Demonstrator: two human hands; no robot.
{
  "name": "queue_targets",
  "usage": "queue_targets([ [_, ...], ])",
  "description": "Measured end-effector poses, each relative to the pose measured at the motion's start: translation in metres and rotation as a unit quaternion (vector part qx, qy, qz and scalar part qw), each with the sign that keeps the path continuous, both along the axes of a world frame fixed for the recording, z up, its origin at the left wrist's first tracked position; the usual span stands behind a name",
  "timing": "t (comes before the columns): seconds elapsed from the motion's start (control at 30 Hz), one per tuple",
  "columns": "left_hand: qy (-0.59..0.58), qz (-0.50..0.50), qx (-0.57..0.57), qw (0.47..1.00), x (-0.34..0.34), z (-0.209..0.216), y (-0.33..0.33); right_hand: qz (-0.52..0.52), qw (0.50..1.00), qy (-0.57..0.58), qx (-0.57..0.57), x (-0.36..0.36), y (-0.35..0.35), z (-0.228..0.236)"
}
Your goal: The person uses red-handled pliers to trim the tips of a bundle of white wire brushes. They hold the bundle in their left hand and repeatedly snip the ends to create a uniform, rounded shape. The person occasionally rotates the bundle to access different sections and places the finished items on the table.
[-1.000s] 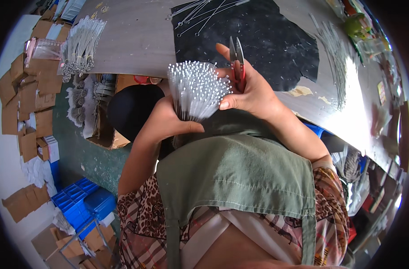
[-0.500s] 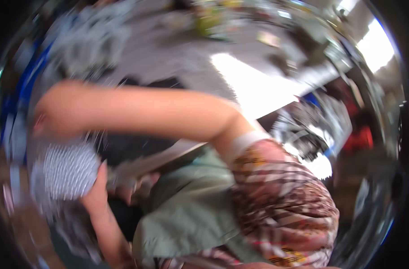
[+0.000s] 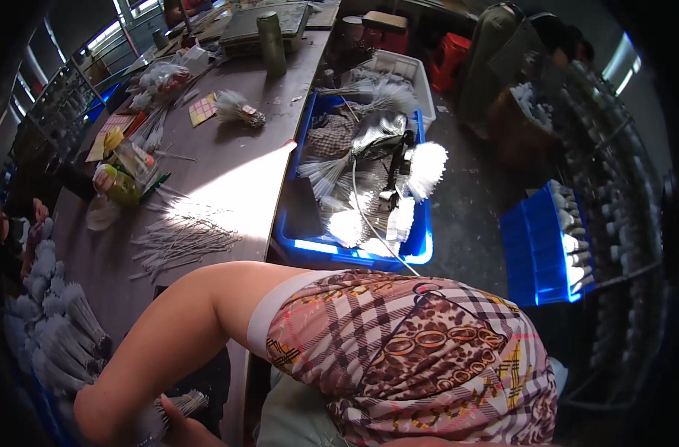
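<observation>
Wire bundle [image 3: 150, 428], pale, one, left of the counter's [image 3: 243, 145] right edge; left hand [image 3: 185, 428], thumb against it, fingers hidden, closure cannot be told; right hand [image 3: 103, 419], near it, opening and contents cannot be told; handling, advised: firm, even hold, wire ends level; blue crate [image 3: 347, 257], just beside counter's right edge; room for moving, judged best: sunlit strip [image 3: 252, 195] between loose wires [image 3: 187, 235] and that edge
</observation>
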State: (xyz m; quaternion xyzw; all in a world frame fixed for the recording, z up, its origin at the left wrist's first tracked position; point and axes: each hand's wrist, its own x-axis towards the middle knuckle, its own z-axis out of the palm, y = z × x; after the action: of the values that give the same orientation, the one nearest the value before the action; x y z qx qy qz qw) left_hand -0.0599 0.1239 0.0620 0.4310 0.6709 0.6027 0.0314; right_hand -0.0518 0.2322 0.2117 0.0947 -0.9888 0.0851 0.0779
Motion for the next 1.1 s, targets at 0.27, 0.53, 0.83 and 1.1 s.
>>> queue_targets([
  [0.27, 0.004, 0.011, -0.05, 0.999, -0.002, 0.001, 0.019, 0.009, 1.0, 0.02, -0.021, 0.015, 0.011, -0.008],
  [0.53, -0.03, 0.039, -0.085, 0.995, -0.011, -0.007, 0.017, 0.046, 0.999, 0.019, -0.016, -0.003, 0.007, -0.015],
  [0.83, -0.069, 0.05, -0.115, 0.99, -0.019, -0.013, 0.002, 0.074, 0.996, 0.033, -0.027, -0.031, 0.001, -0.015],
  [1.1, -0.091, 0.065, -0.133, 0.985, -0.024, -0.015, -0.004, 0.089, 0.995, 0.038, -0.026, -0.046, -0.009, -0.017],
])
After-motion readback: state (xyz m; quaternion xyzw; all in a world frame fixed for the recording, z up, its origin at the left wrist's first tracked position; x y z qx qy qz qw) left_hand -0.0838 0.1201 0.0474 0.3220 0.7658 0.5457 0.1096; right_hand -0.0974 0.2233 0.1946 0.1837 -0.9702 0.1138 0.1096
